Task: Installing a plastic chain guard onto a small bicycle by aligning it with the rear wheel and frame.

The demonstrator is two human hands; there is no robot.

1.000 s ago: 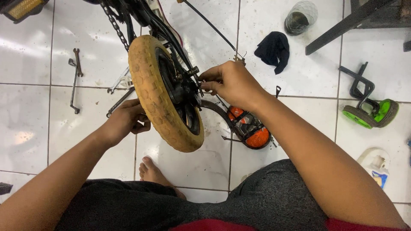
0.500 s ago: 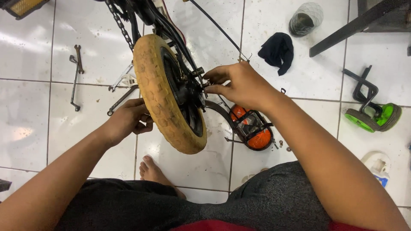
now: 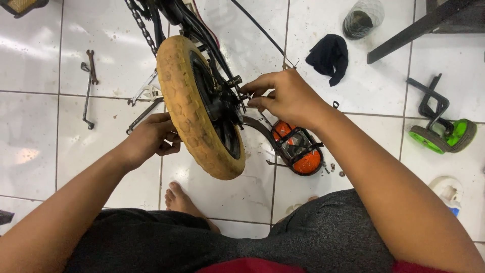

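Both hands work the small wheel (image 3: 199, 108), upright at centre. My right hand (image 3: 285, 96) pinches the axle nut (image 3: 237, 83) at its 9 o'clock; my left hand (image 3: 154, 136) curls behind the tyre, contents hidden. Fastening step, I judge; a spanner (image 3: 92, 65) lies at 10 o'clock.
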